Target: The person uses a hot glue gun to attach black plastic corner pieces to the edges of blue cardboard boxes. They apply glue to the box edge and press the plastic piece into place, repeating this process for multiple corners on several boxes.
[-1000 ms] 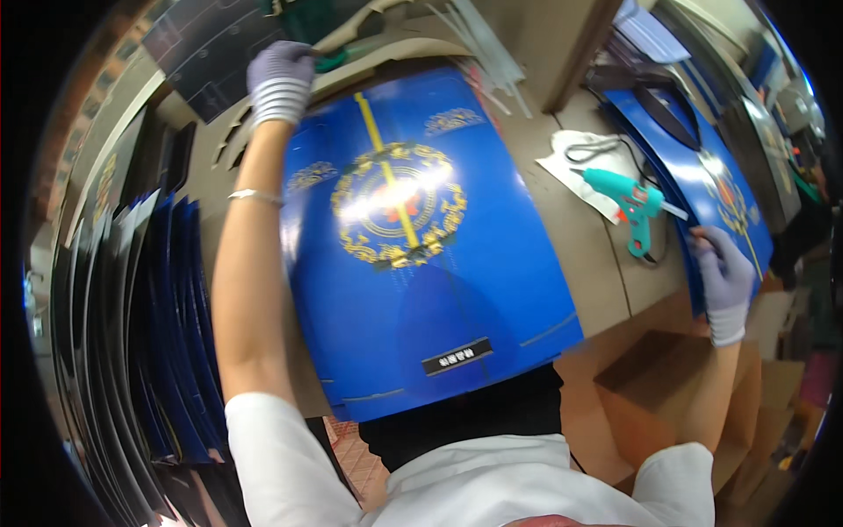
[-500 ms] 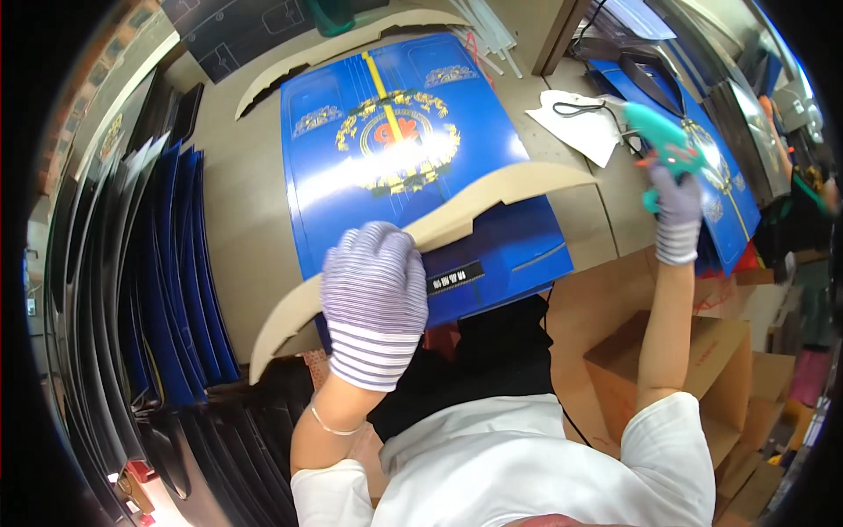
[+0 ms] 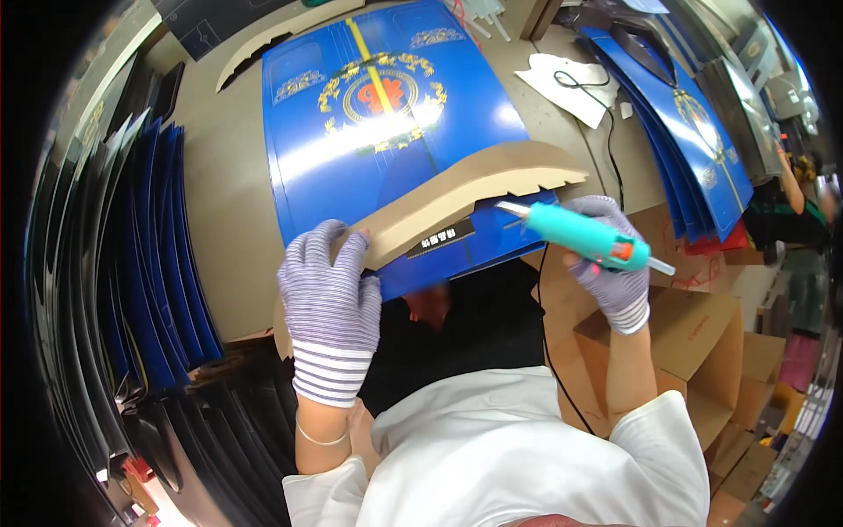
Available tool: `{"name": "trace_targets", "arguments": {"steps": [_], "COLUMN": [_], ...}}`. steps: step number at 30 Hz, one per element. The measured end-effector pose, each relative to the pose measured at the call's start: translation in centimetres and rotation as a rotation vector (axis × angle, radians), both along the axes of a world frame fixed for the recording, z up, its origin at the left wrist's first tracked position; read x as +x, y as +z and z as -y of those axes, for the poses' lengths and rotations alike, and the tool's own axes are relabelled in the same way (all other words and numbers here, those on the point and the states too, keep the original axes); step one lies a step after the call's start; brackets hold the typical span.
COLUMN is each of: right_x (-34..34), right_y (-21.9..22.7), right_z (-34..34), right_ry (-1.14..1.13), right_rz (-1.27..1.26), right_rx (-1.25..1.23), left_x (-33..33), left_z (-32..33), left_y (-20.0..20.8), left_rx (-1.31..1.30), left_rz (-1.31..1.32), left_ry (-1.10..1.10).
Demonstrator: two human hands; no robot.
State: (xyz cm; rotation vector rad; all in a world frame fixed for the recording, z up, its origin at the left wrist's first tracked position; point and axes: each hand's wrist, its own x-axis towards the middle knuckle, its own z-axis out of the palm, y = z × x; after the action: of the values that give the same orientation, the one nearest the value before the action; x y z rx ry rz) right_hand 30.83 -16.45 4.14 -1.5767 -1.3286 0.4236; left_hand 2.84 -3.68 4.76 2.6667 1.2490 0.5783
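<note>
A curved tan cardboard strip lies across the lower part of a glossy blue printed sheet with gold ornaments and a yellow stripe. My left hand, in a striped glove, grips the strip near its left end, thumb and fingers on either side of it. In my gloved right hand is a teal glue gun. A clear glue stick pokes out of its back. The gun's nozzle points left, close to the strip's notched lower edge; whether it touches cannot be told.
Black and blue folded bags stand in rows on the left. More blue bags lean at the right beside a white scrap and a black cord. Another curved strip lies beyond the sheet. Cardboard boxes sit below right.
My right hand has brought the glue gun from the far right in to the strip's right half. My left hand has shifted a little left and lower, and the strip's notched edge now shows.
</note>
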Motion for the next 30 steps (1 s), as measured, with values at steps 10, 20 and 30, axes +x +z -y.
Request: {"name": "trace_targets", "arguments": {"steps": [10,20,30], "right_x": [-6.1,-9.6,-7.5], "right_y": [-1.4,-2.7,-1.1], "right_z": [-2.3,-3.7,-2.2], "right_ry": [0.136,0.2,0.126], "right_rz": [0.491,0.538,0.525], "right_rx": [0.071,0.064,-0.004], "left_x": [-1.2,-1.5,-1.7], "left_z": [-0.7,-1.0,-1.1], "left_y": [-2.3,-1.9,-2.1], "left_rx": [-0.144,-0.175,-0.196], "left_rz": [0.175,0.144,0.142], "left_ry": [0.029,0.002,0.001]}}
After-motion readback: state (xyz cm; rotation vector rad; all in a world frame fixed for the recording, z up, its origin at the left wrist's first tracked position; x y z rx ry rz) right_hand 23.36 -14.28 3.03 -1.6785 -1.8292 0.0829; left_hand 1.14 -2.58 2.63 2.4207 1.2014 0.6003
